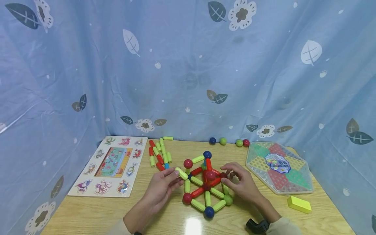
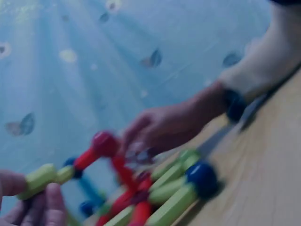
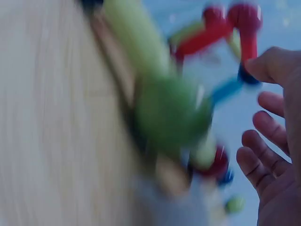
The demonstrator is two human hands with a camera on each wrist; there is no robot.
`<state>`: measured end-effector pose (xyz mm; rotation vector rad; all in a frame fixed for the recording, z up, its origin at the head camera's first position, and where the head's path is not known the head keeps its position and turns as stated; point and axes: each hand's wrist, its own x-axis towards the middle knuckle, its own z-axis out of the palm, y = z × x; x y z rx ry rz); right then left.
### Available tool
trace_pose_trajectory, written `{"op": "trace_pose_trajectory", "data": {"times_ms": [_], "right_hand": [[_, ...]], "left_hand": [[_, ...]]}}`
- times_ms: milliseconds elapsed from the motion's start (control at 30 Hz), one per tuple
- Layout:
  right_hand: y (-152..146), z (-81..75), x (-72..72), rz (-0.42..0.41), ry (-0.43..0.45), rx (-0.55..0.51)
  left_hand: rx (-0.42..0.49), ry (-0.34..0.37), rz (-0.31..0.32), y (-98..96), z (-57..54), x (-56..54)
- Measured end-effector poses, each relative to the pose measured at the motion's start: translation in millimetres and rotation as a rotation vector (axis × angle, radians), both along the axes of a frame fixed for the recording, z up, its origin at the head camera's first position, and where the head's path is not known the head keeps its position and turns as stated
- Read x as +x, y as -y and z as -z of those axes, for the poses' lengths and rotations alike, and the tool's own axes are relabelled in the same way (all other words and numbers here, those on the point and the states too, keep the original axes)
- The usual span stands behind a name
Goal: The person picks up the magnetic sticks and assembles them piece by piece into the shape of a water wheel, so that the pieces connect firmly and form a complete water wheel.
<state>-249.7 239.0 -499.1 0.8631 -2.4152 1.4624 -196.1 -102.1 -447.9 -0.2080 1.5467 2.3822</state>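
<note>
My left hand (image 1: 163,185) pinches a yellow-green magnetic rod (image 1: 182,174) between thumb and fingertips, at the left side of a ball-and-rod structure. In the left wrist view this rod (image 2: 39,181) points toward the structure's upper part. The structure joins red, blue and green balls with yellow-green, red and blue rods. A red ball (image 1: 188,164) and a dark blue ball (image 1: 207,154) stand high on it. At its right side is my right hand (image 1: 245,183), fingers loosely bent beside a dark red ball (image 1: 224,176). The right wrist view shows these fingers (image 3: 263,157) apart.
Several loose rods (image 1: 160,150) lie behind my left hand. A puzzle board (image 1: 73,190) is at the left. Loose balls (image 1: 223,141) line the back edge. At the right are a clear hexagonal case (image 1: 249,160) and a yellow block (image 1: 299,204).
</note>
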Motion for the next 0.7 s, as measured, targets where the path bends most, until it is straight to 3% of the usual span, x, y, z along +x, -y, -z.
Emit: {"op": "trace_pose_trajectory", "data": {"times_ms": [133,333,700], "right_hand": [[19.9,-14.6,10.7,-0.062,-0.067,-0.080],[44.7,-21.9,21.8,-0.013,-0.209,-0.045],[51.0,-18.6,25.5,-0.011,-0.146,-0.093]], "left_hand": [[0.076,0.041,-0.020,-25.3,0.6,2.7],[0.123,0.085,-0.069,-52.1,0.9,1.5],[0.194,0.124,-0.145,-76.0,3.8,-2.3]]}}
